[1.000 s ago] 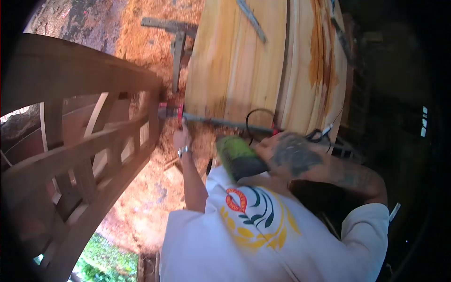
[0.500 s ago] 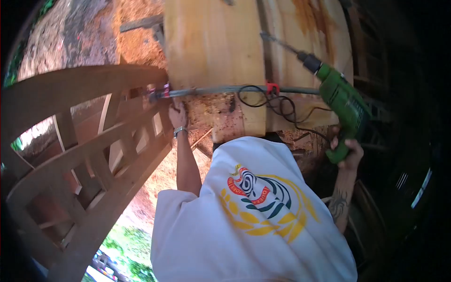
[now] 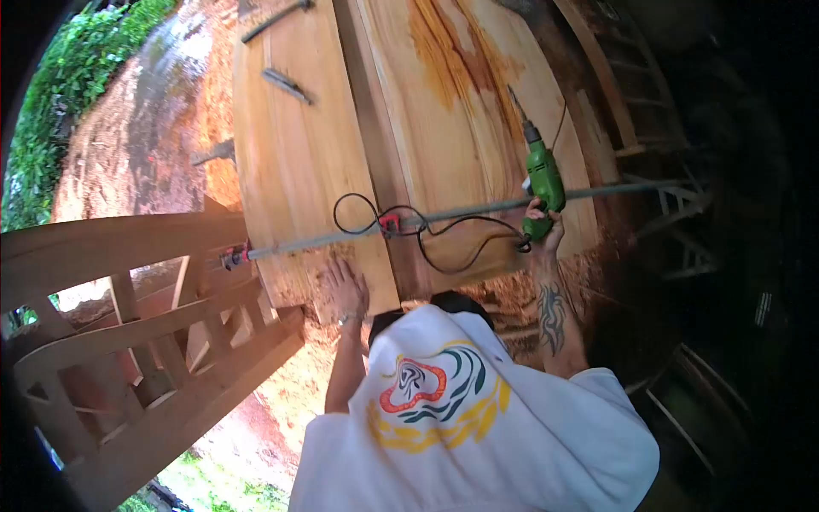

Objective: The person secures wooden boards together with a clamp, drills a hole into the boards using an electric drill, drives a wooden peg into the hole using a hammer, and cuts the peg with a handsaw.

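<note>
My right hand (image 3: pixel 546 227) grips the handle of a green power drill (image 3: pixel 544 175), its long bit pointing away from me over the wide wooden boards (image 3: pixel 435 128). From the drill's handle a black cord (image 3: pixel 452 271) loops across the boards. My left hand (image 3: pixel 345 290) lies flat with fingers spread on the near end of the left board (image 3: pixel 290 162). Just beyond it, a long metal bar clamp (image 3: pixel 324 242) with red fittings spans the boards crosswise. A gap or darker strip runs between the boards.
To the left stands a slatted wooden frame (image 3: pixel 153 316). A hammer-like tool (image 3: pixel 275 21) and a narrow dark tool (image 3: pixel 287 85) lie on the left board's far part. Wood shavings cover the ground. More wooden framework (image 3: pixel 618 81) stands in shadow at the right.
The drill has swung from the right side in over the boards, its bit now pointing more straight ahead. My left hand has moved from near the clamp's end onto the board. The view has shifted.
</note>
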### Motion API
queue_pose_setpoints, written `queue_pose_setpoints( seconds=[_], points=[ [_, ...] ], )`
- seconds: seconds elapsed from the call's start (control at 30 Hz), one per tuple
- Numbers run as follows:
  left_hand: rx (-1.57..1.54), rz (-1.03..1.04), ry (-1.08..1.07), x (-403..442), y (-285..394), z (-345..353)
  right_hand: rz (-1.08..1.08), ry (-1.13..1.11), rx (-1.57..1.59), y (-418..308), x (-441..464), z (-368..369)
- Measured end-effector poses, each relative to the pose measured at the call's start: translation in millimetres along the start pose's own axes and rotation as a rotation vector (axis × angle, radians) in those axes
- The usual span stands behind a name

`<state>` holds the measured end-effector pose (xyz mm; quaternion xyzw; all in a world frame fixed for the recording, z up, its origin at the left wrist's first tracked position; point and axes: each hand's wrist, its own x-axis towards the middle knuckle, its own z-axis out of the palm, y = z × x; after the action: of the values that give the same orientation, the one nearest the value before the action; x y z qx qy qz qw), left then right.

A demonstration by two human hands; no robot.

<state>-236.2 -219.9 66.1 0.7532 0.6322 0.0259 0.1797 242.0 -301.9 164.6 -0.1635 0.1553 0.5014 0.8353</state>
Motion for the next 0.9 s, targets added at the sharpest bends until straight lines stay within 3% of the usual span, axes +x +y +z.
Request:
queue_pose_setpoints(
  seconds=[0.03,0.1,0.17,0.27,0.37,0.47,0.6,0.73,0.9],
  points=[
    [-0.021,-0.003,-0.056,-12.8,13.2,-4.8,-0.021,-0.066,-0.097,-6.7,10.3,-1.1],
    [-0.053,0.187,-0.015,-31.8,9.5,13.6,-0.035,-0.22,-0.288,-4.4,32.7,3.1],
    [0.073,0.036,-0.19,-45.7,44.8,-12.1,0.04,-0.223,-0.167,0.6,60.4,6.9],
    [-0.017,0.011,-0.115,-52.8,52.1,6.1,0.169,-0.262,-0.048,-6.2,118.2,-30.8],
    [-0.03,-0.016,-0.05,-55.9,64.2,12.5,0.009,-0.186,-0.146,13.2,143.1,-9.8],
    [-0.139,-0.073,-0.021,-58.9,75.2,16.7,0.099,-0.17,-0.024,22.0,173.2,-12.1],
    [-0.29,-0.077,-0.004,-73.7,80.4,32.1,-0.006,-0.079,-0.081,23.0,197.3,-33.0],
    [-0.268,-0.098,-0.194,-72.4,78.9,16.2,-0.02,0.027,-0.079,27.2,209.0,-38.6],
    [-0.326,-0.044,-0.277,-68.6,70.8,3.5,-0.049,0.1,-0.097,32.2,221.4,-68.7]
  ],
)
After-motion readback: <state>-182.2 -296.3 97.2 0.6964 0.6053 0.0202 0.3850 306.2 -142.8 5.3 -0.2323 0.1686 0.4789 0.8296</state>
